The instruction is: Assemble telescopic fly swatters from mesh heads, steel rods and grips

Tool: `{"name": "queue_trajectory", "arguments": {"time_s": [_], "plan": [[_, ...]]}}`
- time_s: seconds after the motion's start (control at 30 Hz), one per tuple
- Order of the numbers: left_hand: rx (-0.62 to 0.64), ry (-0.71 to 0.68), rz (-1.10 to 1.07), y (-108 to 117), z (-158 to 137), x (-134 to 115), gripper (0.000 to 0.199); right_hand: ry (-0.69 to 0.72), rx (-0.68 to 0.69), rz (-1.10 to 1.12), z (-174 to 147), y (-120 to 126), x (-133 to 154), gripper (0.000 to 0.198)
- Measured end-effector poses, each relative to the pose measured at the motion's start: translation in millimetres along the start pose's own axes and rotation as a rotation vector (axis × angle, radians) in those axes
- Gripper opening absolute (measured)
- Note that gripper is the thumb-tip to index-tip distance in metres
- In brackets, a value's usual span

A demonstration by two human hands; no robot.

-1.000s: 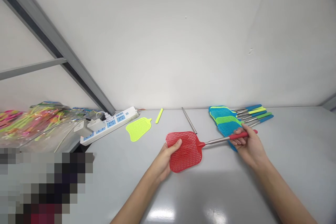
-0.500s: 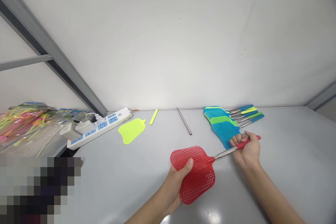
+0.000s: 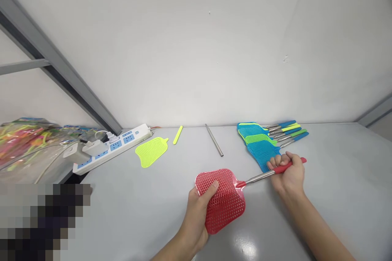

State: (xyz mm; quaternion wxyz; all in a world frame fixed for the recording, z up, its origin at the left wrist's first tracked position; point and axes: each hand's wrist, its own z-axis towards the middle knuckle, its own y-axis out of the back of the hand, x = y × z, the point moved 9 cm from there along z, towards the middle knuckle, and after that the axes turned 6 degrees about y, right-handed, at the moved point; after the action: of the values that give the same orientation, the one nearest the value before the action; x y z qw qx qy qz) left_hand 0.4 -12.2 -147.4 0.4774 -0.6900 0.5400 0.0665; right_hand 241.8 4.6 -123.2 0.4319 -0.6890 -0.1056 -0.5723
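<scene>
Red swatter (image 3: pixel 241 184) lower vs. 1 s ago, apart from steel rod (image 3: pixel 214 140); L hand (image 3: pixel 197 210) pinches mesh head (image 3: pixel 228 208), R hand (image 3: pixel 288 173) fingers curled round grip (image 3: pixel 281 168)

"What's over on the left?"
"A white power strip (image 3: pixel 114 151), adapters (image 3: pixel 97 147) plugged in; farther left, clear plastic bags (image 3: pixel 27 138) (crinkled, shiny) with bright contents."
"And behind?"
"A pale wall (image 3: pixel 196 57), marked in spots; a grey metal post (image 3: pixel 70 78) slants down at left."

red fly swatter (image 3: pixel 228 202) | perforated head, metal shaft, red grip | slanted, head lower-left | in both hands (image 3: pixel 196 214) (image 3: pixel 289 176)
</scene>
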Motion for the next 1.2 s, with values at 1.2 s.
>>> {"name": "queue_trajectory", "arguments": {"time_s": [1.2], "plan": [[-0.098, 0.090, 0.050, 10.2, 1.8, 11.8, 0.034, -0.049, -0.178, 0.364, -10.1, 1.3, -18.1, 0.035]]}}
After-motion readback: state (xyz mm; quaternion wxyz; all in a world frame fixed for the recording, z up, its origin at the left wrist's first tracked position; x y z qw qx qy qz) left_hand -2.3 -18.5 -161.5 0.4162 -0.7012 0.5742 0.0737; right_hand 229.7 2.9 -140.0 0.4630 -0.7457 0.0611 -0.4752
